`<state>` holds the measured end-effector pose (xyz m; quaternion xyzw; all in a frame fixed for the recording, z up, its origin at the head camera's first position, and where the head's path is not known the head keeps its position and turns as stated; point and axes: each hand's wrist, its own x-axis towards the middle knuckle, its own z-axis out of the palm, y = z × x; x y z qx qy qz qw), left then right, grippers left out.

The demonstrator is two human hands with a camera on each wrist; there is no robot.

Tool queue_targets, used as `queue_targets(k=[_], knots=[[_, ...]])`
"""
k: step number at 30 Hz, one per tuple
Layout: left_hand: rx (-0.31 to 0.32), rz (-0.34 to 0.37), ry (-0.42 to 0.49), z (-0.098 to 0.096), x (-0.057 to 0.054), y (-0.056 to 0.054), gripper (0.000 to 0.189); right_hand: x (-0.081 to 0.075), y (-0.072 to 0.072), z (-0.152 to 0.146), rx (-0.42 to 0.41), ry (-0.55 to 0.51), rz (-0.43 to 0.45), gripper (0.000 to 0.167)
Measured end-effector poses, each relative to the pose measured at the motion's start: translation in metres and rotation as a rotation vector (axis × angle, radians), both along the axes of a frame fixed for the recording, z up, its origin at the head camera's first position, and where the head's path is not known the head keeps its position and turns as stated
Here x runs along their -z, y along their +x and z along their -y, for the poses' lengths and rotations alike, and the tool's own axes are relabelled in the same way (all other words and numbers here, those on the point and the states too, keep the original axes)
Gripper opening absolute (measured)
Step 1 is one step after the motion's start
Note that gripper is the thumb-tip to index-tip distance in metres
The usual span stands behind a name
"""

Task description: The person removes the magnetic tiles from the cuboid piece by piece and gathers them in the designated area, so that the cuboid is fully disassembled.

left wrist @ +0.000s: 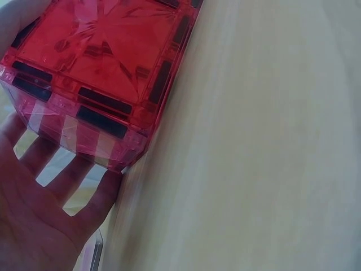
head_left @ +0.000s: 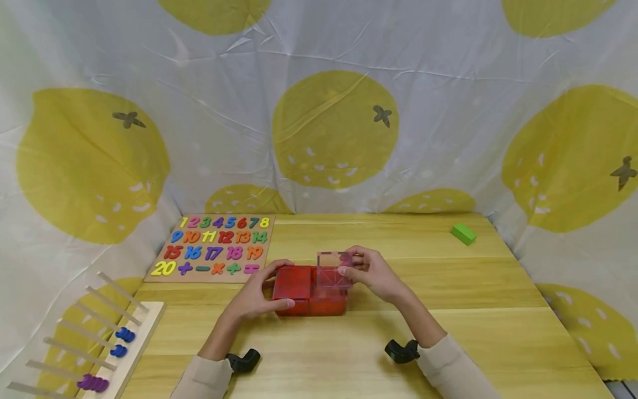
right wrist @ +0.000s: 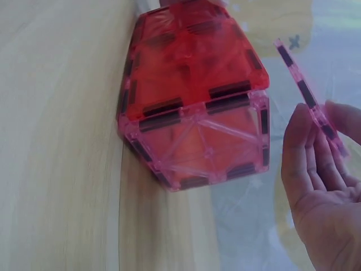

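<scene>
A box of translucent red and pink magnetic tiles (head_left: 293, 282) stands on the table, two squares wide. The left hand (head_left: 256, 293) grips its left end, thumb on the near side and fingers on the far side. In the left wrist view, fingertips touch the box's pink wall (left wrist: 70, 132). Over the right half, the right hand (head_left: 374, 271) pinches a clear pink square magnetic tile (head_left: 331, 263) between thumb and fingers. The right wrist view shows this tile (right wrist: 304, 90) edge-on, apart from the box's pink end wall (right wrist: 208, 149).
A number board (head_left: 209, 245) lies at the back left. Left front is a wooden peg rack (head_left: 142, 338) with blue and purple beads, its pegs slanting up leftward. A green block (head_left: 464, 234) lies at the back right. A lemon-print curtain (head_left: 438, 127) hangs behind the wooden table (head_left: 473, 332).
</scene>
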<state>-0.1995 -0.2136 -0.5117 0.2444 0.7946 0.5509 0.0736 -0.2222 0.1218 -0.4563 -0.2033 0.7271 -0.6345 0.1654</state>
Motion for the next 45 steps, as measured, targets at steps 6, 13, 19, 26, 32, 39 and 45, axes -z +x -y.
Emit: queue_targets(k=[6,13,19,26,32,39,45], knots=[[0.011,-0.051,0.001,0.003,0.001,0.0,0.082,0.002,-0.006,-0.009,0.104,-0.134,0.066,0.04],[0.031,-0.047,0.036,0.005,0.003,-0.001,0.079,0.008,-0.022,-0.029,0.178,-0.131,0.072,0.038],[0.042,-0.047,0.04,0.006,0.005,-0.001,0.079,0.017,-0.044,-0.053,0.284,-0.09,0.083,0.041],[0.036,-0.048,0.051,0.007,0.005,-0.002,0.078,0.027,-0.072,-0.072,0.401,-0.057,0.106,0.044],[0.039,-0.06,0.056,0.006,0.005,-0.003,0.078,0.041,-0.093,-0.084,0.48,-0.039,0.143,0.043],[0.027,-0.058,0.062,0.006,0.008,-0.001,0.077,0.05,-0.111,-0.089,0.51,0.01,0.133,0.039],[0.024,-0.055,0.066,0.005,0.006,0.0,0.079,0.058,-0.122,-0.089,0.577,0.123,0.145,0.037]])
